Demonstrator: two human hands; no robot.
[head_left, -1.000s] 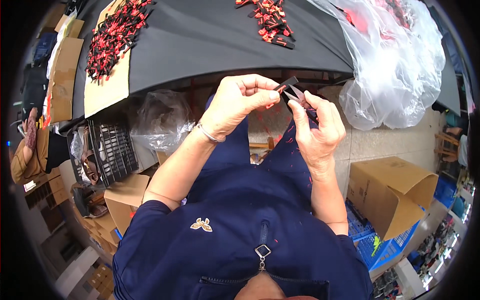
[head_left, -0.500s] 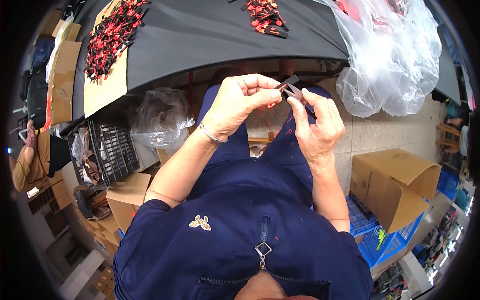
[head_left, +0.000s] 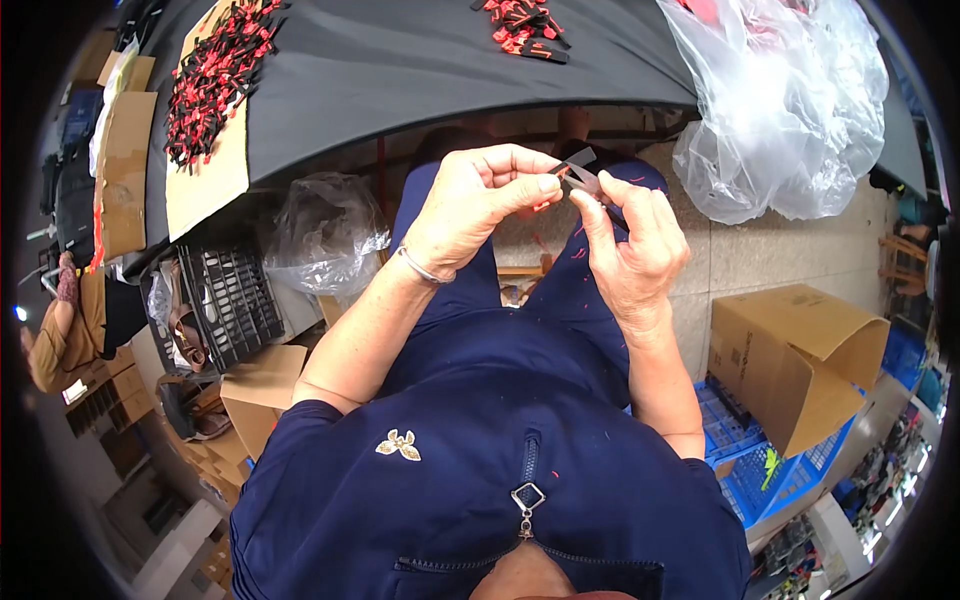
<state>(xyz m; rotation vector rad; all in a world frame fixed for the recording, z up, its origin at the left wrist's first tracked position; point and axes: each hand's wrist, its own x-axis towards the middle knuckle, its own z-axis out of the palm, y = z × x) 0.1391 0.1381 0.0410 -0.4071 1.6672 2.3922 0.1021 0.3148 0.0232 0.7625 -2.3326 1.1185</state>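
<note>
My left hand (head_left: pixel 472 208) pinches a small black fabric strip with red on it (head_left: pixel 577 158) between thumb and fingertips. Thread snips (head_left: pixel 588 180) with pointed metal blades are gripped in my right hand (head_left: pixel 637 238), thumb and forefinger closed on them. The blade tips meet the strip beside my left thumb; whether they touch it I cannot tell. Both hands are held over my lap, just this side of the table edge. Tiny red thread scraps lie on my dark blue trousers.
On the black-covered table (head_left: pixel 400 70), a large heap of black-and-red strips (head_left: pixel 215 90) lies on cardboard (head_left: pixel 208 195), with a smaller heap (head_left: pixel 522 28) farther right. A clear plastic bag (head_left: pixel 770 120) hangs over the edge. A carton (head_left: pixel 790 350) sits on a blue crate (head_left: pixel 765 485); a black crate (head_left: pixel 232 300) stands left.
Both hands stay nearly in place with the strip and the snips. The snips' blades have shifted slightly against the strip. The view has moved a little.
</note>
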